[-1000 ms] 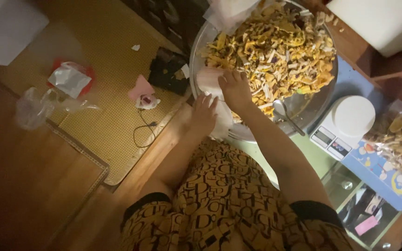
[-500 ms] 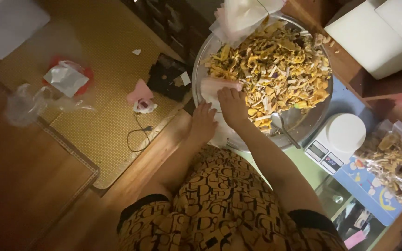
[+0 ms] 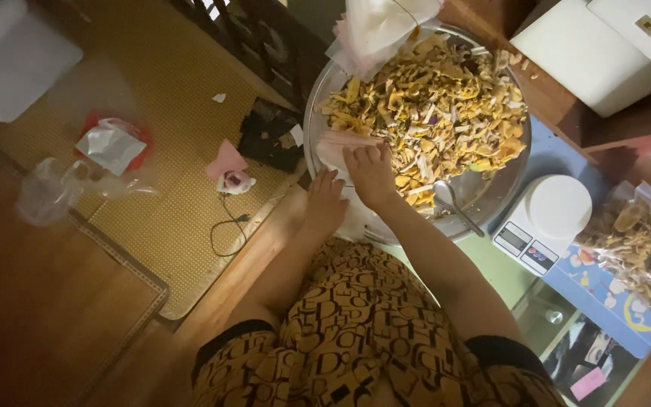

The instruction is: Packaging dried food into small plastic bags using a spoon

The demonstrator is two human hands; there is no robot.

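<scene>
Right hand (image 3: pixel 371 172) inside the metal basin (image 3: pixel 506 185), fingers flat on a pale bag (image 3: pixel 340 145) at the near-left rim. Left hand (image 3: pixel 325 202) just outside the rim, fingers loosely spread, gripping nothing. Dried pieces (image 3: pixel 438 105) fill the basin beyond; scale (image 3: pixel 548 222) just right of it.

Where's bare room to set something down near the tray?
Free: woven mat between red-and-white packet and black pouch; green tabletop strip beside the scale. Crowded: metal tray heaped with dried pieces, both hands at its near rim.
</scene>
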